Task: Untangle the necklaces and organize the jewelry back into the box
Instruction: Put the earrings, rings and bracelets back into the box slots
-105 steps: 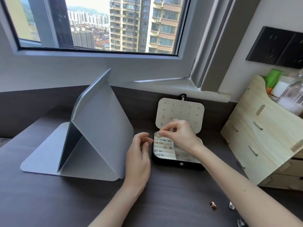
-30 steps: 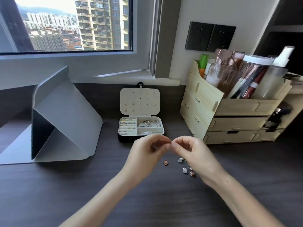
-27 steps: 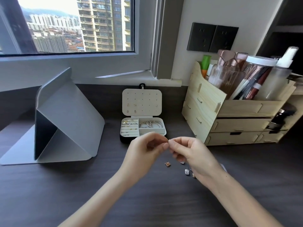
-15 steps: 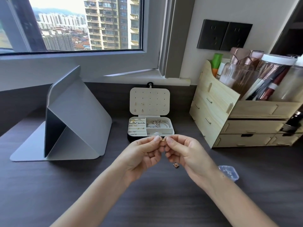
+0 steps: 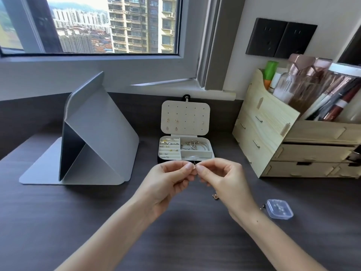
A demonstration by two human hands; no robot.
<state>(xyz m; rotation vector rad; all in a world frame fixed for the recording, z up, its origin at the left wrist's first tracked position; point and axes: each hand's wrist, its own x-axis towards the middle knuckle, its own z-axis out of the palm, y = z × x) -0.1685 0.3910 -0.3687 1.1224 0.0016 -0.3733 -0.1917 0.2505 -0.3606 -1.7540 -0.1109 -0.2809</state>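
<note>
The small jewelry box (image 5: 197,154) stands open on the dark desk, its white lid (image 5: 185,118) upright with a few earrings pinned in it. Rings fill the left slots and silver bangles (image 5: 194,146) lie in the right compartment. Just in front of the box, my left hand (image 5: 168,180) and my right hand (image 5: 220,178) meet fingertip to fingertip, both pinching one tiny gold earring (image 5: 194,166). Another small gold piece (image 5: 215,196) lies on the desk under my right hand.
A grey folded tablet stand (image 5: 93,139) sits to the left. A wooden drawer organizer (image 5: 273,137) full of cosmetics stands to the right. A small clear plastic case (image 5: 279,208) lies on the desk at the right, with a tiny bead (image 5: 262,205) beside it.
My hands have risen from the loose pieces on the desk toward the box, still pinching the small earring together. The view has shifted left and closer.
</note>
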